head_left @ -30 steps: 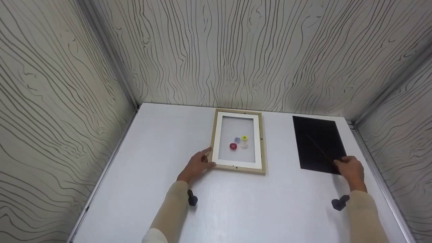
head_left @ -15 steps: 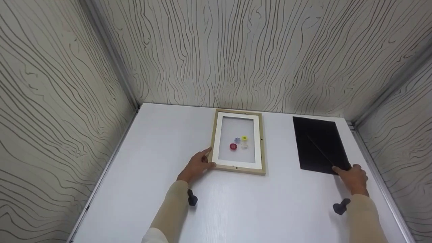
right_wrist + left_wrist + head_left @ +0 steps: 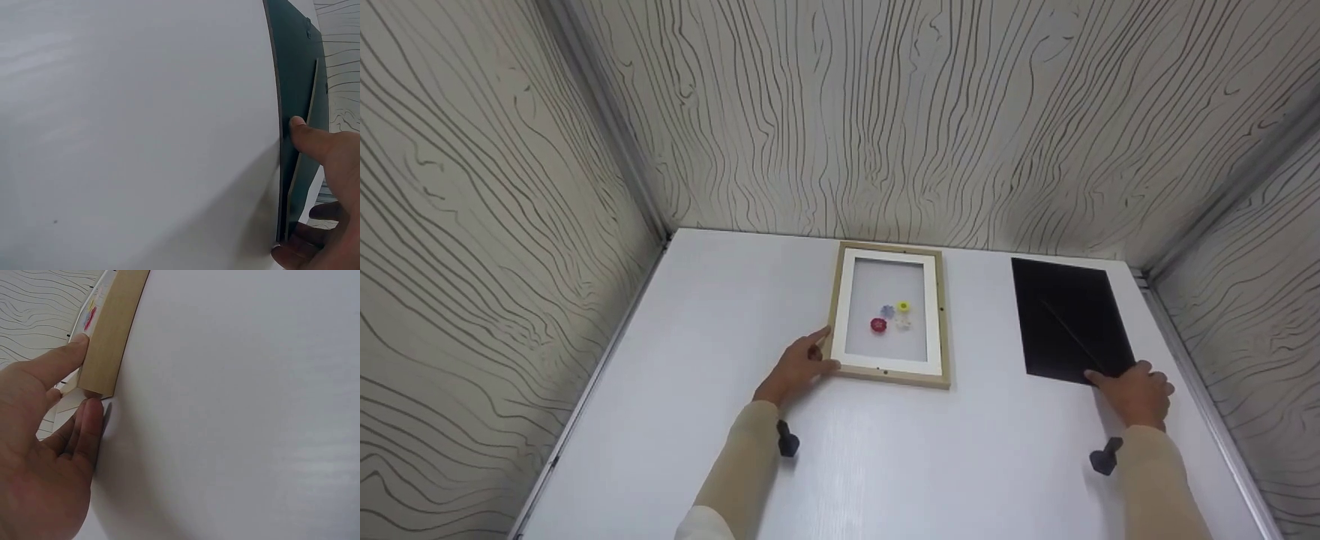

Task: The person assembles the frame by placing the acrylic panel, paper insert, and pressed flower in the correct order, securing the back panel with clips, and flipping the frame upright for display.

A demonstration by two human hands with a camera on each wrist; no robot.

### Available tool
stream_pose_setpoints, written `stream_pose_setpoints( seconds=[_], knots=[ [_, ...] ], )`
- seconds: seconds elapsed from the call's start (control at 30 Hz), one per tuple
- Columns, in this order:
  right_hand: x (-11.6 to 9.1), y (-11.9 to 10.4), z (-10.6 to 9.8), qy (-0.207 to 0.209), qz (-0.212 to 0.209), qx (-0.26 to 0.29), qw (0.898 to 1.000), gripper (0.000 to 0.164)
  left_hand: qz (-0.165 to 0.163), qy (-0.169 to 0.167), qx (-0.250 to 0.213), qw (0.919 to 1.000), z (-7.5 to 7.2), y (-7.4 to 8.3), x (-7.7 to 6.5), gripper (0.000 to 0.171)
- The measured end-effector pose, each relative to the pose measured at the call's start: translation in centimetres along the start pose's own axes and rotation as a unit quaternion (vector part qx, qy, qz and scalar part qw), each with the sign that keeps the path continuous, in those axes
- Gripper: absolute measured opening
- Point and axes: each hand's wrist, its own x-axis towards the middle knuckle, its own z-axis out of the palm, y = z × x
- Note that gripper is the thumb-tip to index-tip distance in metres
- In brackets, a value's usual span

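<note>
A light wooden picture frame (image 3: 911, 379) with a white inner border lies on the white table. Several small flower shapes, red (image 3: 878, 325), yellow (image 3: 904, 307), blue and whitish, sit inside its window. My left hand (image 3: 795, 367) holds the frame's near left corner, thumb at the near side and fingers along the left side. To the right lies a black backing board (image 3: 1061, 292), dark green in the right wrist view, with a narrow stand flap (image 3: 319, 107) on it. My right hand (image 3: 1136, 394) grips its near right corner, thumb on top and fingertips at the edge.
The white table (image 3: 960, 465) ends at a wood-patterned wall (image 3: 870, 135) behind the frame and board. Similar panels (image 3: 472, 262) rise at both sides. A small dark wrist camera (image 3: 788, 441) sits at each sleeve.
My right hand has moved from the stand flap down to the board's near right corner, then slightly left. The board has barely shifted. My left hand and the picture frame stay put.
</note>
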Motion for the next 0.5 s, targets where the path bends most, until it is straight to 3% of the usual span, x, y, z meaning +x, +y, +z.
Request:
stream_pose_setpoints(
  seconds=[0.17,0.5],
  knots=[
    [0.13,-0.18,-0.07,-0.003,0.006,0.012,1.0,0.114,0.013,-0.003,-0.001,0.9999,-0.04,-0.2,0.08,0.082],
    [0.31,0.16,-0.29,-0.035,0.044,0.021,0.998,0.125,0.006,0.001,0.007,1.0,0.06,-0.17,0.01,0.08]
  ],
)
